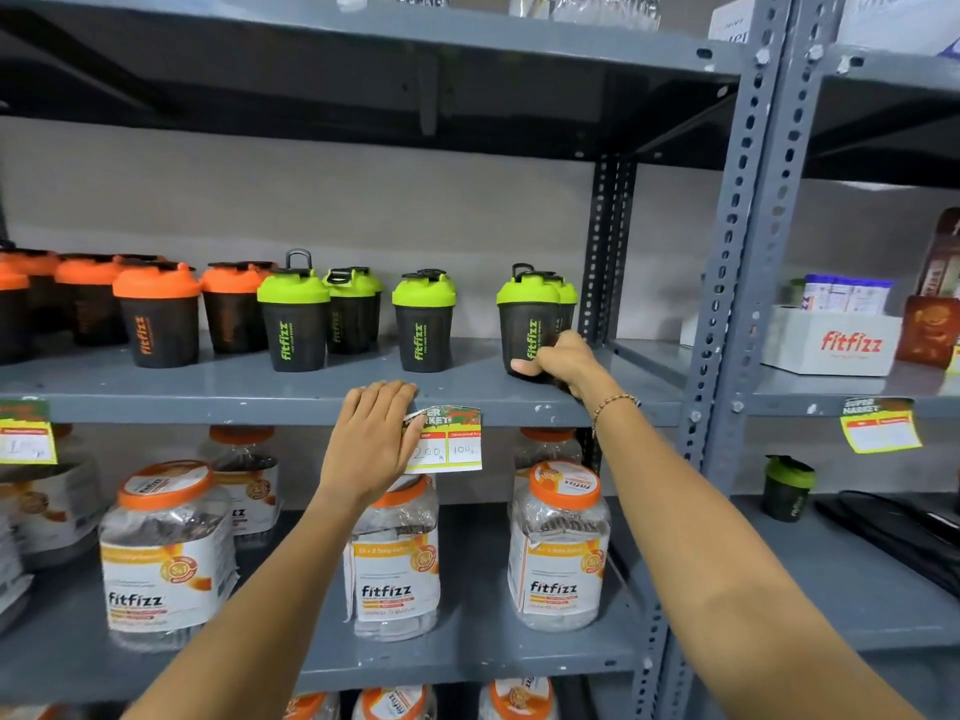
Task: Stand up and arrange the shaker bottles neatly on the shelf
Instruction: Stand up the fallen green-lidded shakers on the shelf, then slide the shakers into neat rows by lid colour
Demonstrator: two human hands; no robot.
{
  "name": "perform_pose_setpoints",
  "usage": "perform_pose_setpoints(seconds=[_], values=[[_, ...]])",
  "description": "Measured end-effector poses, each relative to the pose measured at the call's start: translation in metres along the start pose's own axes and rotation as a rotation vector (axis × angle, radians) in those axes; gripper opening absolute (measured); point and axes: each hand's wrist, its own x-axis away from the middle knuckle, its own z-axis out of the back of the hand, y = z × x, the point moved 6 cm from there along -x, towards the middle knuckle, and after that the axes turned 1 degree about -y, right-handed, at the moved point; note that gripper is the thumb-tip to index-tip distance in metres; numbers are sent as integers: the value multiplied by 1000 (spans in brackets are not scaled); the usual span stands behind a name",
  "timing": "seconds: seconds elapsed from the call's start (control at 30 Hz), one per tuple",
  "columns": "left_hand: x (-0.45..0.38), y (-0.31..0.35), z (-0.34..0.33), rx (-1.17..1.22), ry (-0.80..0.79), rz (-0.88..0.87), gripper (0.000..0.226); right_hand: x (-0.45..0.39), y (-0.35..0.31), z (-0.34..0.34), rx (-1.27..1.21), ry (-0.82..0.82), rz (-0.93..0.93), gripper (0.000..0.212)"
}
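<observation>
A person's right hand (558, 358) gripped the base of a green-lidded shaker bottle (529, 320) at centre right, apparently squaring it with the row, while the left hand (375, 433) lay flat, steadying, on the shelf edge (260, 405).

The right hand (558, 362) covered the base of a green-lidded shaker bottle (529, 324), which hid most of another behind it. The left hand (375, 438) overlapped a price tag (451, 440) (handwritten figures hard to read). Orange-lidded shakers (13, 304) were cut off at the left edge.
</observation>
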Motion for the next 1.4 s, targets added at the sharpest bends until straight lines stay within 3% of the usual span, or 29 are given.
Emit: perform_pose_setpoints(seconds=[0.13, 0.27, 0.47, 0.5, 0.6, 0.67, 0.73, 0.97, 1.4], values=[[-1, 1, -2, 1, 40, -11, 53, -5, 1, -1, 92, 82, 3, 74], [-5, 4, 5, 17, 95, 12, 46, -6, 1, -3, 142, 35, 4, 83], [-60, -12, 19, 292, 65, 346, 27, -2, -2, -8, 108, -24, 44, 119], [-69, -17, 14, 410, 44, 428, 33, -2, -2, -8, 97, -4, 61, 117], [-91, -20, -9, 798, -100, 653, 91, -1, -3, -7, 155, 45, 104, 107], [-103, -20, -21, 848, -173, 721, 113, -2, -4, -8, 237, 65, 131, 100], [-109, -20, -30, 845, -221, 745, 119, -2, -6, -8, 299, 76, 153, 96], [-109, -21, -37, 710, -289, 719, 75, -1, -2, 5, 330, 154, 102, 90], [-105, -14, -36, 596, -340, 686, 65, 11, 8, 17, 335, 266, 54, 80]])
